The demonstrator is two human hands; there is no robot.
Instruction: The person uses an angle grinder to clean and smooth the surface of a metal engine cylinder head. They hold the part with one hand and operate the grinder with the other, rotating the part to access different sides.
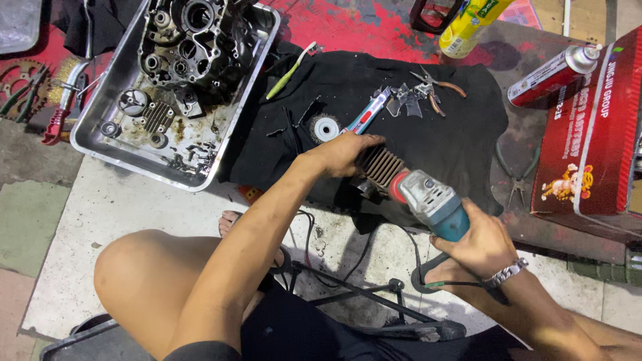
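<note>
My left hand (344, 154) presses down on a small finned metal engine part (382, 168) lying on a black cloth (461, 134). My right hand (478, 244) grips the blue-green body of an angle grinder (431, 200). The grinder's grey head and red-rimmed end sit right against the finned part. A cable runs from the grinder down past my foot. A round wire-brush wheel (326, 128) and a blue-and-red handled tool (366, 115) lie on the cloth just beyond my left hand.
A steel tray (100, 144) at the upper left holds a dark engine case (194, 47) and small parts. Pliers (435, 88), a green toothbrush (289, 72), a spray can (552, 73), a yellow bottle (468, 23) and a red box (595, 134) lie around.
</note>
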